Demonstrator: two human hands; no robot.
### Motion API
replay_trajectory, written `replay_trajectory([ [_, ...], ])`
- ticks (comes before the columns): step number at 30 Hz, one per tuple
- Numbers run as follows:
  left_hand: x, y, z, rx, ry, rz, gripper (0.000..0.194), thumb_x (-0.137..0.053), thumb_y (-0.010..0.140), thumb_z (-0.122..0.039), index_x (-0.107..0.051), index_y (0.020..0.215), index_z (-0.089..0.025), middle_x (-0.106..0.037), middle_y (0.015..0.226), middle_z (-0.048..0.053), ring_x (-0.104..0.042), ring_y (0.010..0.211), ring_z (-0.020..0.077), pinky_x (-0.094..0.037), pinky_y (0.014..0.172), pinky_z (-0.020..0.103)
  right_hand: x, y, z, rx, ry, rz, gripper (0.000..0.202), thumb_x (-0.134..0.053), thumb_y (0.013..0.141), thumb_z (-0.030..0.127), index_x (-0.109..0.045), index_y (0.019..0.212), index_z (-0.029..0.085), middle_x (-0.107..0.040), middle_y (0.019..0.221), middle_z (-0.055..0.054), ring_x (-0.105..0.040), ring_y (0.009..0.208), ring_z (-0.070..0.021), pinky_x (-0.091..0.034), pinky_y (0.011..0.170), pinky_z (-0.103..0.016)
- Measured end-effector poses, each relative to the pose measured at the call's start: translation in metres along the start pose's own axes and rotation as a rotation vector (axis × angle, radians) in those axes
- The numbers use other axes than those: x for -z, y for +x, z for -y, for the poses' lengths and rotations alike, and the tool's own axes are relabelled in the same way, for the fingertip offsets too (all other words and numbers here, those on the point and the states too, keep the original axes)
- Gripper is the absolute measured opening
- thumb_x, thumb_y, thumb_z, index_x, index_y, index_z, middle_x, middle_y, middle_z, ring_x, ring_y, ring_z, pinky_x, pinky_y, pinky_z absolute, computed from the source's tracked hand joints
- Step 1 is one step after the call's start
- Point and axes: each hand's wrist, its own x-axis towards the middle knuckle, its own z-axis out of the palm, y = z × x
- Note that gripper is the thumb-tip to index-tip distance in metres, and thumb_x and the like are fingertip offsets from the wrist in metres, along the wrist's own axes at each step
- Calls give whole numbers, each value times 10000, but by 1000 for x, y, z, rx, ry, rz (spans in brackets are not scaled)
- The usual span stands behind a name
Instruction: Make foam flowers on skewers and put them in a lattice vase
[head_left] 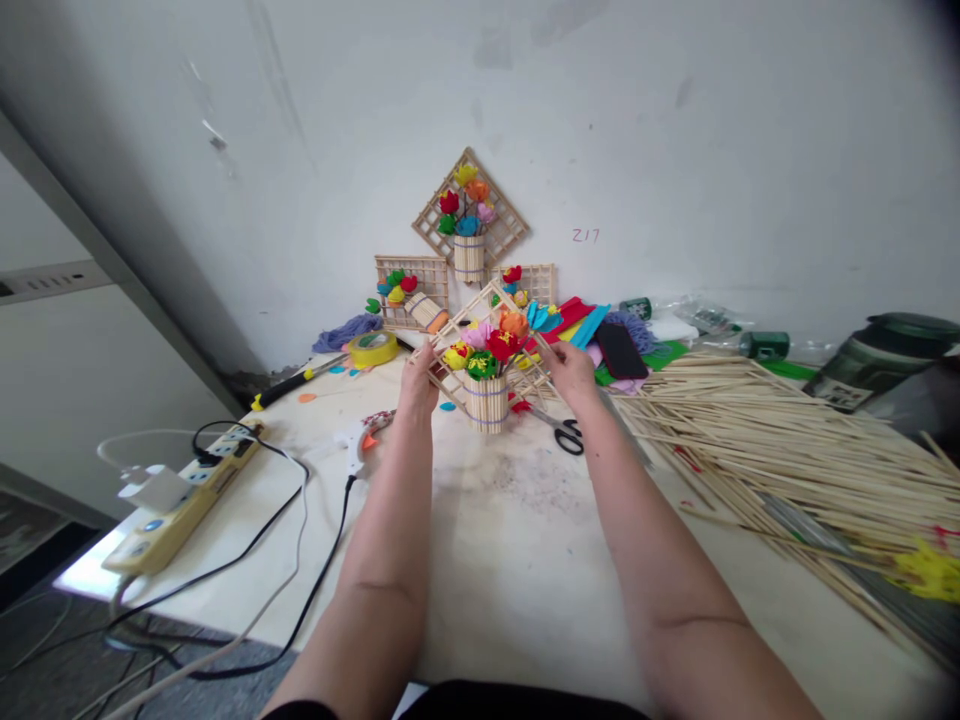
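Note:
Between my two hands is a diamond-shaped stick lattice with a small stick basket [487, 405] of paper flowers [504, 338] on its front. My left hand [420, 380] is closed on its left corner, and my right hand [571, 374] grips the right corner. Red, orange, pink, yellow and green blooms rise above the basket. Close to my right hand, black-handled scissors [568, 436] lie on the table, their blades partly behind the lattice. A white glue gun [363, 444] rests left of my left forearm.
Similar flower lattices [470, 255] lean at the wall. Many thin sticks [750, 440] cover the table's right side, near a phone [621, 350] and a dark-lidded jar [881, 360]. Yellow tape [373, 349] lies left. A power strip [187, 500] with trailing cables occupies the left edge.

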Motion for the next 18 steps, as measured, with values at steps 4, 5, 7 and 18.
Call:
replay_trajectory([
  [4, 0, 0, 5, 88, 40, -7, 363, -575, 754, -495, -574, 793, -134, -641, 668, 40, -621, 601, 133, -508, 623, 262, -2, 0, -1, -19, 73, -3, 280, -461, 758, 439, -519, 639, 192, -538, 592, -13, -480, 584, -160, -359, 591, -283],
  [5, 0, 0, 6, 104, 47, -5, 380, -542, 772, -514, -569, 793, -135, -641, 664, 44, -621, 600, 138, -507, 627, 269, -4, -1, 0, -36, 93, -4, 282, -457, 757, 443, -510, 636, 193, -527, 581, -7, -470, 575, -156, -358, 587, -282],
  [7, 0, 0, 9, 127, 52, -13, 404, -470, 806, -536, -557, 810, -142, -643, 661, 48, -619, 594, 145, -503, 628, 282, -6, -2, 1, -71, 130, -12, 273, -460, 753, 437, -508, 644, 192, -522, 574, 1, -460, 565, -151, -360, 582, -281],
  [18, -5, -4, 40, 217, 108, -5, 381, -400, 860, -483, -537, 803, -133, -599, 629, 43, -572, 547, 117, -441, 549, 235, -9, 1, -8, -179, 121, -119, 194, -461, 768, 349, -522, 699, 178, -582, 636, -34, -532, 611, -176, -401, 611, -296],
])
